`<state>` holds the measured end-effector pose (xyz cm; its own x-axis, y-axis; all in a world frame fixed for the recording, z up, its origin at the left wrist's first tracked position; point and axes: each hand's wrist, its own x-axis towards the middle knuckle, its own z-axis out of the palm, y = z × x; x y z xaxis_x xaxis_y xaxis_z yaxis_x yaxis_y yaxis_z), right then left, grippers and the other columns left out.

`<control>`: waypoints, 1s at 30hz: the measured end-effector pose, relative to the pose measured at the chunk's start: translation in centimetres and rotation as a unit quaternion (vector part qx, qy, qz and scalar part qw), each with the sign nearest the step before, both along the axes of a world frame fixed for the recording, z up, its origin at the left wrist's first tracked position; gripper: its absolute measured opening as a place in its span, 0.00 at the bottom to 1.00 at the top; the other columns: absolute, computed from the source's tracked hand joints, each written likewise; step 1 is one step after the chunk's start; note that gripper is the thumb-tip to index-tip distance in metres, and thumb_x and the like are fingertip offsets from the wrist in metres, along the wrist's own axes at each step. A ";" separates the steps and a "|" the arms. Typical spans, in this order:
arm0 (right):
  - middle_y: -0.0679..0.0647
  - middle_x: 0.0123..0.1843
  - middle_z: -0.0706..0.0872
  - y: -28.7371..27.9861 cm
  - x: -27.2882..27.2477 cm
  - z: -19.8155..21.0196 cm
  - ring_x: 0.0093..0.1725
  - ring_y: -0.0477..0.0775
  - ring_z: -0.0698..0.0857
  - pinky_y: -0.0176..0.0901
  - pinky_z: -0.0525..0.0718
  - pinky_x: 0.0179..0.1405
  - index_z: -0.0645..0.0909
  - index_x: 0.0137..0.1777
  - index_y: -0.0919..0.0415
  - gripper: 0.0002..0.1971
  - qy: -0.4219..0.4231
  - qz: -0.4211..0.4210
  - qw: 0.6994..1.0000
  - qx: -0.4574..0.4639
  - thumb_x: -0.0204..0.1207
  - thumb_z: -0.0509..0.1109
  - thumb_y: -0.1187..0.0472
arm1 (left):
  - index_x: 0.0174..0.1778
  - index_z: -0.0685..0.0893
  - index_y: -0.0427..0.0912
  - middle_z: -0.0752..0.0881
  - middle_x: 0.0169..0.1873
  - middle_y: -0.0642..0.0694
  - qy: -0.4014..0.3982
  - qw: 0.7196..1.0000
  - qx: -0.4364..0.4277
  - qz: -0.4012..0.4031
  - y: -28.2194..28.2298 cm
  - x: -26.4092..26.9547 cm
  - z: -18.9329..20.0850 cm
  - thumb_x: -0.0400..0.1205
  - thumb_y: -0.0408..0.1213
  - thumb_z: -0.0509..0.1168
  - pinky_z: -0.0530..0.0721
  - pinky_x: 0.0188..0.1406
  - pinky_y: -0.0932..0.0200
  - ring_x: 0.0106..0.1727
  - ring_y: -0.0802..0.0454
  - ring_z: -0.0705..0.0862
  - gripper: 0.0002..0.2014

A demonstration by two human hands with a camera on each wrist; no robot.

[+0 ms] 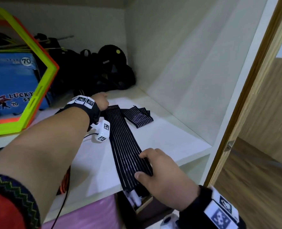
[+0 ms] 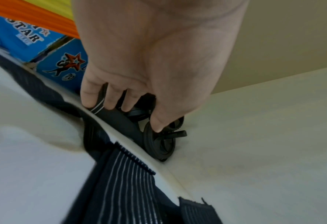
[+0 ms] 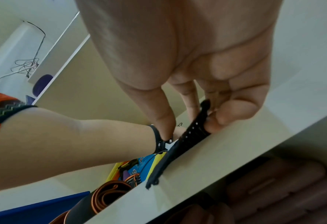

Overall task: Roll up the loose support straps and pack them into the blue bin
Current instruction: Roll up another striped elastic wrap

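Early stage: striped strap lies flat and unrolled along the shelf; right hand pinches its near end; left hand curls on a narrow band at the far end; blue bin holds orange-edged bands.

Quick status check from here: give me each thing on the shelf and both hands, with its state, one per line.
Long striped strap: unrolled, stretched flat along the shelf.
Second striped strap: loose, crumpled beside it.
Left hand: fingers pinching the long strap's far end.
Right hand: gripping its near end at the shelf edge.
Blue box: closed, standing.
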<state>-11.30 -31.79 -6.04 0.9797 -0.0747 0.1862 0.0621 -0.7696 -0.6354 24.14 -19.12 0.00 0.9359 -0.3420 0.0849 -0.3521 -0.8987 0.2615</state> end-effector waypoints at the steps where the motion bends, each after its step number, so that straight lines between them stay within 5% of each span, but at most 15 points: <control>1: 0.42 0.61 0.73 -0.3 -0.1 0.1 0.50 0.42 0.82 0.37 0.81 0.58 0.72 0.71 0.45 0.26 0.006 0.002 1.000 -0.008 0.75 0.74 0.45 | 0.77 0.77 0.38 0.77 0.76 0.38 -0.015 1.000 0.002 -0.008 0.4 -0.8 0.5 0.85 0.31 0.62 0.75 0.64 0.56 0.73 0.39 0.77 0.22; 3: 0.39 0.63 0.68 -0.8 -0.4 0.0 0.47 0.41 0.83 0.39 0.82 0.58 0.71 0.72 0.43 0.32 0.026 0.031 0.999 -0.005 0.69 0.79 0.43 | 0.66 0.85 0.41 0.83 0.69 0.42 -0.037 0.998 -0.016 -0.041 1.1 -2.4 1.6 0.85 0.34 0.64 0.76 0.66 0.57 0.69 0.43 0.80 0.14; 5: 0.35 0.66 0.65 -1.6 -0.9 -0.4 0.56 0.40 0.81 0.40 0.81 0.64 0.70 0.74 0.43 0.36 0.044 0.088 0.994 -0.037 0.66 0.81 0.47 | 0.60 0.88 0.45 0.87 0.61 0.47 -0.026 0.996 -0.056 -0.068 1.8 -5.2 2.9 0.84 0.38 0.66 0.77 0.62 0.58 0.62 0.49 0.83 0.11; 7: 0.33 0.70 0.63 -2.3 -1.2 -1.0 0.67 0.39 0.75 0.38 0.77 0.69 0.69 0.76 0.43 0.36 0.041 0.131 0.985 -0.108 0.68 0.77 0.55 | 0.53 0.90 0.48 0.89 0.55 0.50 -0.015 0.990 -0.111 -0.089 2.5 -8.7 4.2 0.83 0.38 0.67 0.81 0.58 0.57 0.56 0.51 0.86 0.07; 10: 0.33 0.72 0.64 -2.9 -1.2 -2.2 0.69 0.40 0.74 0.29 0.71 0.69 0.70 0.76 0.44 0.34 -0.007 0.134 0.978 -0.162 0.70 0.73 0.65 | 0.45 0.89 0.49 0.91 0.47 0.49 -0.014 0.978 -0.158 -0.133 2.9 -14.7 5.2 0.81 0.36 0.69 0.91 0.51 0.50 0.48 0.48 0.91 0.05; 18: 0.48 0.56 0.77 -3.3 -0.4 -4.3 0.48 0.48 0.82 0.26 0.70 0.48 0.82 0.65 0.51 0.25 -0.136 0.140 0.973 -0.123 0.67 0.77 0.67 | 0.48 0.88 0.54 0.88 0.40 0.57 0.017 0.978 -0.039 -0.206 3.3 -29.4 1.4 0.79 0.47 0.74 0.78 0.37 0.70 0.36 0.68 0.82 0.04; 24: 0.50 0.55 0.78 -3.3 -0.1 -5.3 0.52 0.53 0.86 0.48 0.86 0.51 0.79 0.64 0.54 0.27 -0.168 0.099 0.976 -0.094 0.65 0.78 0.68 | 0.64 0.80 0.56 0.77 0.55 0.54 -0.011 0.995 -0.055 -0.088 4.2 -32.1 -4.1 0.69 0.48 0.81 0.81 0.56 0.60 0.49 0.62 0.79 0.28; 30: 0.50 0.55 0.82 -2.9 0.0 -4.9 0.54 0.54 0.85 0.49 0.84 0.55 0.82 0.63 0.55 0.20 -0.181 0.098 0.976 -0.076 0.71 0.72 0.69 | 0.67 0.80 0.51 0.75 0.58 0.52 -0.055 0.986 -0.156 -0.021 3.5 -33.9 -7.2 0.64 0.32 0.81 0.78 0.60 0.66 0.50 0.57 0.81 0.35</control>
<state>-11.25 -34.68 -10.98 0.8406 0.1630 0.5166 0.4167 -0.8040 -0.4243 -9.76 -15.59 -7.21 0.9005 -0.3219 0.2923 -0.4293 -0.7649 0.4802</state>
